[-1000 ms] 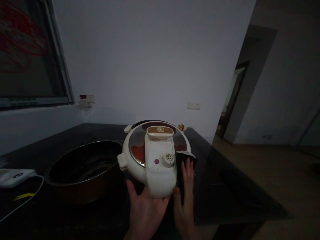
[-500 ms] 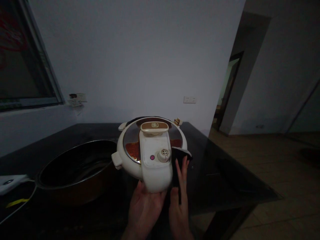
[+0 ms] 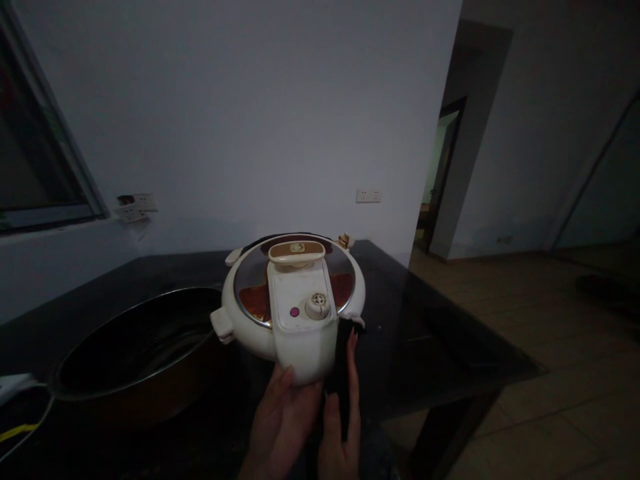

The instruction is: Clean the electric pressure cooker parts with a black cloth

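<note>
A cream pressure-cooker lid (image 3: 293, 300) with a brown knob and a steel top is held tilted above the black table (image 3: 430, 333). My left hand (image 3: 280, 420) grips the lid's handle from below, thumb on its lower edge. My right hand (image 3: 343, 413) presses a dark cloth (image 3: 343, 373) against the lid's right side, fingers flat along it. The cooker's dark, open pot (image 3: 135, 347) stands to the left of the lid.
A white device with a cable (image 3: 15, 387) lies at the table's left edge. Wall sockets (image 3: 369, 195) sit on the white wall behind. A window (image 3: 30, 160) is at left, a doorway (image 3: 443, 173) and tiled floor at right.
The view has swung to the right. My right hand with the cloth has slid down and closer along the lid's right edge. My left hand keeps its hold on the handle.
</note>
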`<control>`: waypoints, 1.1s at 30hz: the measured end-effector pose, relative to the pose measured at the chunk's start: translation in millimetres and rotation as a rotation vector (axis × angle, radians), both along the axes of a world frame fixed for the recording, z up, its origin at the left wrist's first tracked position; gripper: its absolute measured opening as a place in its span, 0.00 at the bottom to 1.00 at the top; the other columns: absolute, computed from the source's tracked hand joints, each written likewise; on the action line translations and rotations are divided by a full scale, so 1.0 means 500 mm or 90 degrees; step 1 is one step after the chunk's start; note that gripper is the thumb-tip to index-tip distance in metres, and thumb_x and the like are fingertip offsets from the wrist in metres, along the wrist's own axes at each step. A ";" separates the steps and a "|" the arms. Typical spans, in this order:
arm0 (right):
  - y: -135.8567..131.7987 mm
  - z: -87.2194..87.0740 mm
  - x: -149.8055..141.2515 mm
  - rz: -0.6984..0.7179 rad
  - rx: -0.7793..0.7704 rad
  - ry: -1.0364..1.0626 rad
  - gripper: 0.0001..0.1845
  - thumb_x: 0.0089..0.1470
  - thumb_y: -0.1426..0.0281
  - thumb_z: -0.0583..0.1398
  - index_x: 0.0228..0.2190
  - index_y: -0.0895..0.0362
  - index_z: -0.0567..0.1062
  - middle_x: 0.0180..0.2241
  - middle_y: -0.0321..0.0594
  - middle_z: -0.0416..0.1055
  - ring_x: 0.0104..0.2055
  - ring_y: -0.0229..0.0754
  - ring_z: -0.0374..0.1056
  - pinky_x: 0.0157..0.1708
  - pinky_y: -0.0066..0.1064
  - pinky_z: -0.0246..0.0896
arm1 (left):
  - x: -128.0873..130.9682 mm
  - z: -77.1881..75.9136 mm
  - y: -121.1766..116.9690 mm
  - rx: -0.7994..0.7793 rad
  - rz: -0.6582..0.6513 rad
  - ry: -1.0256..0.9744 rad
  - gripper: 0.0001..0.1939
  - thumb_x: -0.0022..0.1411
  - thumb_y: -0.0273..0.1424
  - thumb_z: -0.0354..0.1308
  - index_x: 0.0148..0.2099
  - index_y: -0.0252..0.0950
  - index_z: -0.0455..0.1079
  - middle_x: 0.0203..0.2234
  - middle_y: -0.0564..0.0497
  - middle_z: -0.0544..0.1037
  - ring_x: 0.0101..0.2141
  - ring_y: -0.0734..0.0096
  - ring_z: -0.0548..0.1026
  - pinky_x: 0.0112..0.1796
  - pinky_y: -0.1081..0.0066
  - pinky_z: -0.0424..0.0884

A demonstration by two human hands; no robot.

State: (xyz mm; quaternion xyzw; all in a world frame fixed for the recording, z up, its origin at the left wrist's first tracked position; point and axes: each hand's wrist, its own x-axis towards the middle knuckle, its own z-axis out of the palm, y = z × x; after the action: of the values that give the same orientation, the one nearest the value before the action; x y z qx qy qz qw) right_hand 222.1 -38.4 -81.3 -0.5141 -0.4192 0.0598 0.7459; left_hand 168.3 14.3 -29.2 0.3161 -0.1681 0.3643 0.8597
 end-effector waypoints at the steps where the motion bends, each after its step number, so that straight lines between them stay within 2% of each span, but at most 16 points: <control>1: -0.006 -0.011 -0.010 -0.002 -0.011 0.012 0.28 0.66 0.62 0.45 0.65 0.45 0.46 0.68 0.34 0.41 0.69 0.50 0.39 0.63 0.55 0.47 | 0.002 0.002 0.000 0.004 -0.004 -0.003 0.26 0.69 0.23 0.37 0.65 0.42 0.56 0.50 0.48 0.77 0.52 0.71 0.73 0.63 0.67 0.46; 3: -0.019 -0.036 -0.034 -0.011 -0.038 0.017 0.29 0.66 0.61 0.45 0.65 0.45 0.45 0.68 0.35 0.42 0.68 0.50 0.41 0.62 0.53 0.51 | 0.004 0.005 -0.001 0.014 -0.008 -0.016 0.25 0.69 0.23 0.37 0.66 0.41 0.55 0.49 0.47 0.77 0.51 0.71 0.74 0.62 0.67 0.48; 6: -0.026 -0.054 -0.048 -0.032 -0.049 -0.013 0.31 0.64 0.60 0.48 0.65 0.48 0.46 0.67 0.37 0.42 0.68 0.53 0.41 0.62 0.54 0.49 | 0.005 0.003 -0.001 0.009 -0.014 -0.029 0.26 0.69 0.23 0.37 0.66 0.40 0.54 0.50 0.48 0.76 0.51 0.71 0.74 0.62 0.68 0.48; 9: -0.009 -0.032 -0.016 -0.030 -0.017 -0.030 0.31 0.64 0.60 0.48 0.65 0.49 0.47 0.67 0.39 0.43 0.68 0.52 0.42 0.62 0.53 0.51 | 0.003 -0.003 -0.002 -0.006 -0.013 -0.033 0.26 0.69 0.24 0.36 0.67 0.40 0.53 0.52 0.49 0.75 0.53 0.70 0.72 0.62 0.67 0.48; 11: 0.007 -0.008 0.014 -0.022 0.006 -0.052 0.29 0.65 0.60 0.47 0.64 0.48 0.49 0.67 0.38 0.44 0.68 0.51 0.40 0.62 0.54 0.49 | 0.004 -0.005 -0.002 0.001 -0.015 -0.048 0.25 0.70 0.25 0.35 0.66 0.41 0.55 0.53 0.49 0.74 0.54 0.71 0.71 0.62 0.69 0.48; 14: 0.015 0.003 0.024 -0.030 0.007 -0.069 0.28 0.65 0.61 0.46 0.64 0.48 0.48 0.68 0.37 0.43 0.69 0.50 0.36 0.63 0.55 0.45 | 0.007 -0.003 0.001 0.038 -0.038 -0.072 0.24 0.72 0.33 0.34 0.65 0.39 0.58 0.55 0.48 0.73 0.55 0.73 0.70 0.61 0.71 0.49; 17: 0.005 -0.027 -0.010 -0.045 -0.023 -0.049 0.31 0.65 0.61 0.46 0.65 0.48 0.44 0.67 0.38 0.44 0.68 0.49 0.40 0.61 0.52 0.52 | 0.007 0.001 0.005 0.063 -0.096 -0.071 0.28 0.72 0.42 0.31 0.65 0.40 0.56 0.57 0.49 0.70 0.59 0.74 0.65 0.62 0.71 0.46; 19: 0.000 -0.048 -0.029 -0.049 -0.043 -0.036 0.31 0.64 0.61 0.48 0.65 0.49 0.44 0.67 0.39 0.46 0.68 0.51 0.43 0.60 0.52 0.55 | 0.004 0.001 0.008 0.061 -0.125 -0.055 0.30 0.71 0.44 0.28 0.66 0.39 0.55 0.58 0.50 0.69 0.61 0.74 0.61 0.62 0.71 0.43; 21: 0.003 -0.053 -0.029 -0.044 -0.045 -0.012 0.31 0.64 0.63 0.49 0.65 0.49 0.46 0.67 0.39 0.45 0.68 0.51 0.42 0.61 0.52 0.53 | 0.000 -0.001 0.009 0.048 -0.126 -0.044 0.30 0.71 0.43 0.27 0.66 0.38 0.55 0.58 0.49 0.69 0.61 0.74 0.60 0.62 0.72 0.43; 23: 0.014 -0.038 -0.009 -0.026 -0.027 0.003 0.30 0.65 0.63 0.48 0.65 0.49 0.46 0.68 0.39 0.40 0.69 0.50 0.38 0.63 0.53 0.48 | -0.001 -0.005 0.009 0.038 -0.107 -0.047 0.29 0.72 0.41 0.26 0.66 0.38 0.54 0.58 0.48 0.68 0.60 0.75 0.62 0.62 0.72 0.43; 27: 0.039 0.022 0.047 0.007 -0.004 -0.016 0.31 0.64 0.61 0.49 0.65 0.48 0.47 0.69 0.38 0.35 0.70 0.49 0.28 0.64 0.57 0.33 | 0.007 -0.014 0.011 0.018 -0.065 -0.077 0.26 0.72 0.40 0.26 0.67 0.45 0.49 0.61 0.51 0.64 0.61 0.73 0.61 0.63 0.68 0.41; 30: 0.053 0.061 0.080 -0.009 0.000 0.007 0.30 0.63 0.59 0.49 0.64 0.46 0.51 0.69 0.36 0.36 0.70 0.46 0.28 0.65 0.55 0.30 | 0.013 -0.024 0.017 -0.002 -0.052 -0.105 0.26 0.71 0.43 0.28 0.67 0.48 0.47 0.63 0.53 0.59 0.63 0.71 0.58 0.64 0.66 0.40; 33: 0.073 0.089 0.117 -0.023 0.002 0.055 0.31 0.62 0.55 0.49 0.64 0.47 0.52 0.69 0.36 0.40 0.70 0.44 0.33 0.66 0.51 0.32 | 0.013 -0.032 0.024 -0.002 -0.077 -0.113 0.26 0.70 0.44 0.29 0.66 0.49 0.46 0.63 0.54 0.57 0.64 0.71 0.55 0.64 0.65 0.37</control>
State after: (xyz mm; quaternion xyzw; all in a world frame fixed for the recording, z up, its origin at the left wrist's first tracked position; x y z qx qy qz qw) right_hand 280.5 -2.1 -36.5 -0.5174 -0.3775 0.0677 0.7650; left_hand 174.9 26.2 -45.3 0.2706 -0.2616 0.3385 0.8624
